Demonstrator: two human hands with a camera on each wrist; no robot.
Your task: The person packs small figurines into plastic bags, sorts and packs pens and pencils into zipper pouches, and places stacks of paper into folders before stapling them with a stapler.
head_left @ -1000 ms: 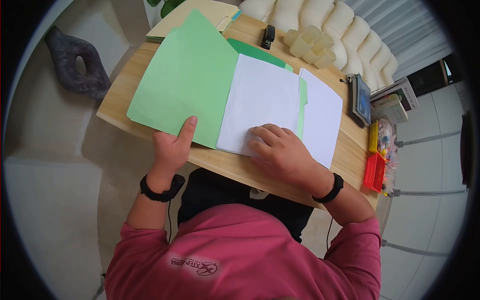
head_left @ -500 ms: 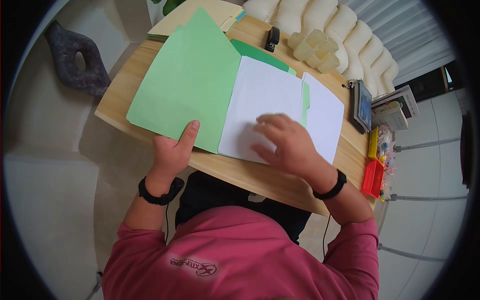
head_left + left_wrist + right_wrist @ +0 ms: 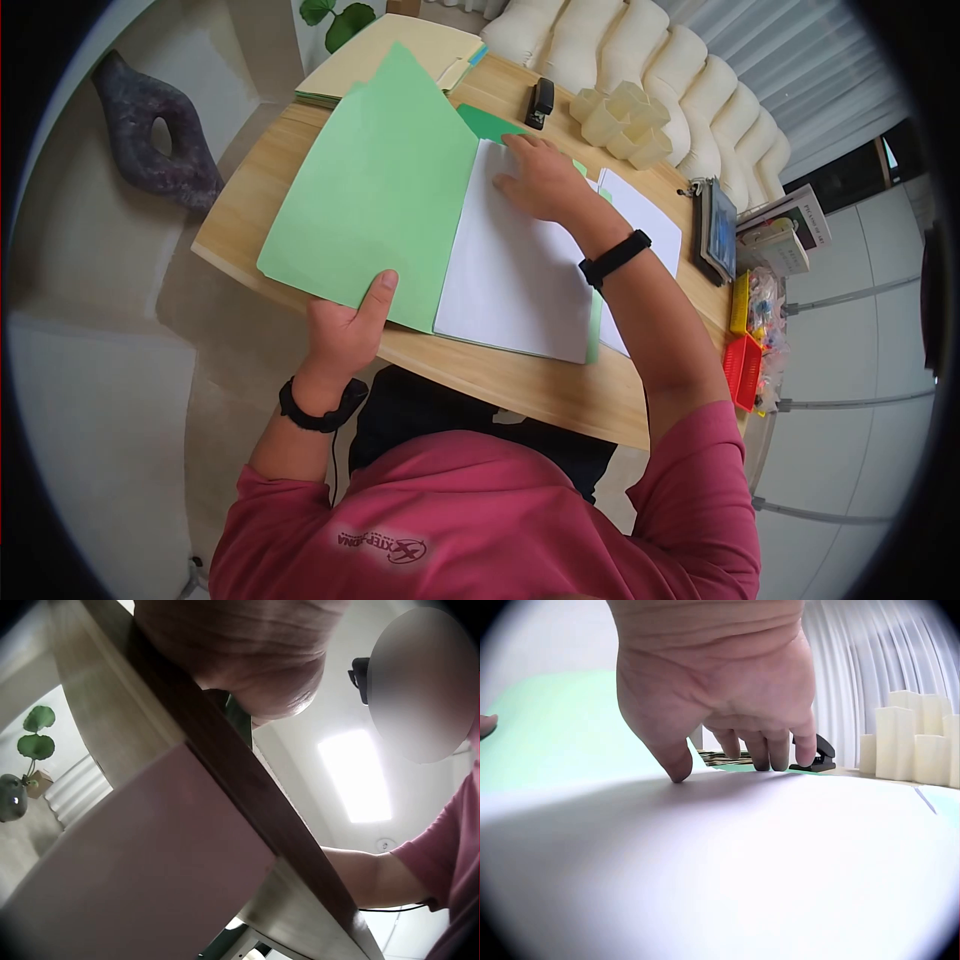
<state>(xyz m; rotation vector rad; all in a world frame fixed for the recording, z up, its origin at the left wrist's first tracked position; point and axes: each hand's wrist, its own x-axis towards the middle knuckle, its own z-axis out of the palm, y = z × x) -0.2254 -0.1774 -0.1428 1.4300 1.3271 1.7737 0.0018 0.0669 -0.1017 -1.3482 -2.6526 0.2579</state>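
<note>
A light green folder [image 3: 370,190] lies opened on the table, its left cover raised. The left hand [image 3: 346,325] grips that cover's lower edge, thumb on top; the fingers beneath are hidden. White paper [image 3: 515,275] lies on the folder's right side. At the paper's far edge is the right hand [image 3: 540,180]. In the right wrist view the right hand [image 3: 720,697] has its thumb and fingers spread and pointing down at the white sheet [image 3: 727,862], nothing visible between them. Another white sheet [image 3: 650,220] lies to the right, and a dark green folder [image 3: 483,122] shows behind.
Cream folders [image 3: 400,50] are stacked at the far left. A black stapler [image 3: 540,102] and a cream multi-cell holder [image 3: 620,122] stand at the back. Along the right are a dark pouch [image 3: 714,230], books [image 3: 780,240] and a red basket [image 3: 742,370].
The right hand has moved from the near part of the paper to its far edge. The left hand keeps its grip on the cover. The head view has shifted slightly.
</note>
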